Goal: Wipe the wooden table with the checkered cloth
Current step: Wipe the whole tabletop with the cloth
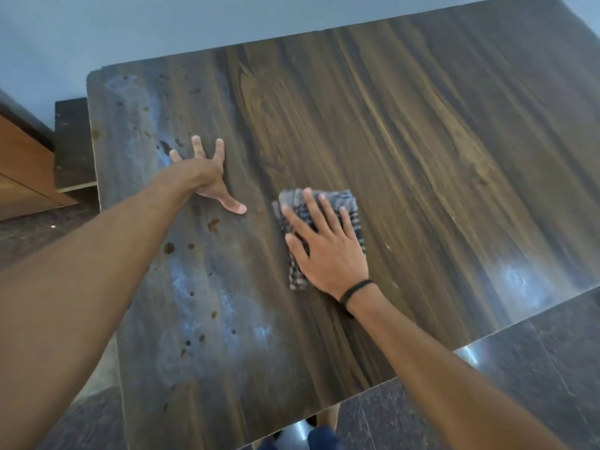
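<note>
A dark wooden table [422, 141] with streaked grain fills most of the view. A folded grey checkered cloth [352, 206] lies near its middle. My right hand [324, 245] presses flat on the cloth with straight, spread fingers and covers much of it; a black band sits on that wrist. To the left of the cloth, my left hand [207, 177] rests flat on the bare wood with its fingers spread. The left part of the table shows a pale dusty smear [194, 287] and several small dark spots.
A grey wall runs behind the table's far edge. A brown wooden piece of furniture [26, 170] stands at the left, with a dark low piece [73, 141] between it and the table. Dark tiled floor [535, 368] shows at the lower right, past the table's near edge.
</note>
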`<state>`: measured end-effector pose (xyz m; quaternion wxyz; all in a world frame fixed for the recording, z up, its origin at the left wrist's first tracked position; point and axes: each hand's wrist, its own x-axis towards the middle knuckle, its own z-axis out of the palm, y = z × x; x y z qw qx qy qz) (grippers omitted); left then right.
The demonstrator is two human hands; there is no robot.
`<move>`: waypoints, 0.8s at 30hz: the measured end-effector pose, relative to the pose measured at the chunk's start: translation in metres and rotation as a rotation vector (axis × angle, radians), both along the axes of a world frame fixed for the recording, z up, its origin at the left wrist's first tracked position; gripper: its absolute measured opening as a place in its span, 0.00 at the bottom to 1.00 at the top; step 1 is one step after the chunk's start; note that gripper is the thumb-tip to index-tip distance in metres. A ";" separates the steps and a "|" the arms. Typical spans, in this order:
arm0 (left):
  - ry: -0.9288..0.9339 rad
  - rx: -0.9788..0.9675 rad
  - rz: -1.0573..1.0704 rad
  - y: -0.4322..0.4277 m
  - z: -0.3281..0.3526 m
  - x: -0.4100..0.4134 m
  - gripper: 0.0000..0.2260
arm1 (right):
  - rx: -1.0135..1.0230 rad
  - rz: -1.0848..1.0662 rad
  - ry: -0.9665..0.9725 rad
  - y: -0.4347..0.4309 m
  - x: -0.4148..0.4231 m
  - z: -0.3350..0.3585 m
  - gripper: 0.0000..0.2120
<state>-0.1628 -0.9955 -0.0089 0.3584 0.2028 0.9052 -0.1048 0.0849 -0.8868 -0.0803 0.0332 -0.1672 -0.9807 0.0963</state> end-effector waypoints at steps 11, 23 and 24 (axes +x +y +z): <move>-0.008 0.038 0.014 -0.003 0.009 0.007 0.67 | 0.039 0.175 -0.019 0.000 0.086 -0.003 0.25; -0.023 0.050 0.036 -0.005 0.011 0.007 0.68 | -0.056 -0.118 -0.100 -0.029 0.086 0.007 0.26; -0.024 0.048 0.032 -0.005 0.011 0.007 0.68 | -0.071 -0.166 -0.111 -0.042 0.083 0.007 0.26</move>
